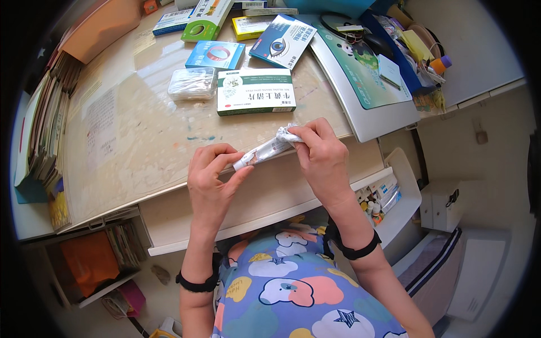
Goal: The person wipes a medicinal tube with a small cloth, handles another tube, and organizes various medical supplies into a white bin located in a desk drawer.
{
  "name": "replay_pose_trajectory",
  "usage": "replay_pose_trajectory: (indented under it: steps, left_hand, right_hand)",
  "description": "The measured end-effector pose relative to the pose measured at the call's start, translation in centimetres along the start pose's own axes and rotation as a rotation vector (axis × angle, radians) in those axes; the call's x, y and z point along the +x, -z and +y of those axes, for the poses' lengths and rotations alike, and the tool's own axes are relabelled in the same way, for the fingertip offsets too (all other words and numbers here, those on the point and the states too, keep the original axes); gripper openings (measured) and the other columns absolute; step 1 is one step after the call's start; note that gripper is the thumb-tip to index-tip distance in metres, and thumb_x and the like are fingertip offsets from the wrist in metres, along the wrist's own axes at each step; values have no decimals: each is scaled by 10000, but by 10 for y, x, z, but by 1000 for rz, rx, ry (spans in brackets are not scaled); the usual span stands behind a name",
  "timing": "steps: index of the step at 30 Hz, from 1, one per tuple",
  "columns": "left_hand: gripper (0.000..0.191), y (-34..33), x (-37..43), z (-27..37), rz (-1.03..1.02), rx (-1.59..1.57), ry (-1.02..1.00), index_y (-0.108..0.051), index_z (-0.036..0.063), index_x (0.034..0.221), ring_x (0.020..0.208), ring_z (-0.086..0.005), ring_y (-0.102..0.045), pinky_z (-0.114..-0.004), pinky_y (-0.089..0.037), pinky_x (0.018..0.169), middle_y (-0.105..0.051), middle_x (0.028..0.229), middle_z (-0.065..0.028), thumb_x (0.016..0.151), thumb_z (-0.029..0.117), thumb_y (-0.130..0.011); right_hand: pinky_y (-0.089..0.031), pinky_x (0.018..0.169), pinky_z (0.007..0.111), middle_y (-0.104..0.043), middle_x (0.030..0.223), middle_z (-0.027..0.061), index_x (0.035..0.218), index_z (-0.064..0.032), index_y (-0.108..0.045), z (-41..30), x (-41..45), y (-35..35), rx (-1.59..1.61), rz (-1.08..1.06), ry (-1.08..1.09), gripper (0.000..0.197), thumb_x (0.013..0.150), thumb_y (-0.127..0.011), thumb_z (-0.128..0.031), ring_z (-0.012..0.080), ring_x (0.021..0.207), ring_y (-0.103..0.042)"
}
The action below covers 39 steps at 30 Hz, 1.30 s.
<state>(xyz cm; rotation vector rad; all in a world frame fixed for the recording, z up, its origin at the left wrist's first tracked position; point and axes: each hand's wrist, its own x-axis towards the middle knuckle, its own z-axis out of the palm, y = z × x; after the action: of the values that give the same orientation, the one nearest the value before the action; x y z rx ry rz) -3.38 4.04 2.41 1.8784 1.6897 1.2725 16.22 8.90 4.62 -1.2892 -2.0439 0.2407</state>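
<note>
A slim white and silver ointment tube [267, 153] is held at a slant above the desk's front edge. My left hand [213, 175] pinches its white-capped end between thumb and fingers. At the tube's other end, my right hand [323, 154] grips a bunched white cloth [286, 133] against it. Beyond my hands, a green and white medicine box [256, 89] lies on the desk. Beside that box is a clear plastic case of cotton swabs [192, 83]. Farther back are a light-blue box [203, 50] with a ring picture and a blue-white box [281, 42] with an eye picture.
A silver laptop [361, 124] carries a green panda mouse pad [351, 72] and a black mouse [377, 45]. Books [48, 131] and an orange bin [101, 29] line the left. Below the desktop, a drawer [262, 198] stands pulled out; a white container [408, 190] of small packages is at right.
</note>
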Motion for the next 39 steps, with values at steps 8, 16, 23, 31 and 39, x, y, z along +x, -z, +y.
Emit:
replay_pose_trajectory:
  steps: [8,16,23,31,39]
  left_hand:
    - [247,0,1,-2,33,-51,-12,-729,54,906,882,-228,-599,-351,-479,763,-659,932,-47,675,65,-817]
    - [255,-12,5,-4,83,-371,144,-704,21,919,810,-183,-654,-278,-536,665,-669,952,-77,692,-76,-767]
    - [205,-5,4,-4,54,-291,139,-698,-13,920,809,-97,-613,-217,-501,677,-655,969,-60,739,-74,-772]
    - [232,-3,5,-5,39,-256,130,-709,-17,937,808,-153,-659,-257,-570,679,-664,964,-91,722,-49,-791]
    - [325,3,8,-4,-22,-42,-46,-710,14,1049,901,-171,-637,-271,-538,778,-648,1008,-91,736,-49,-773]
  right_hand:
    - [-536,663,361,-614,918,89,1028,-119,-703,6,-4,-4,112,8,-8,302,765,-668,26,268,738,-657]
    - [-530,623,366,-587,920,74,1053,-115,-665,-38,1,-16,223,90,163,324,765,-671,33,263,769,-648]
    - [-534,625,369,-576,876,67,998,-143,-678,8,6,-4,53,61,-67,260,782,-669,2,263,752,-645]
    - [-532,630,366,-603,908,73,1017,-142,-698,-11,2,-22,170,57,123,278,787,-666,9,266,728,-647]
    - [-513,763,391,-580,986,111,1028,-75,-626,8,8,-5,216,155,-107,264,786,-637,30,301,910,-618]
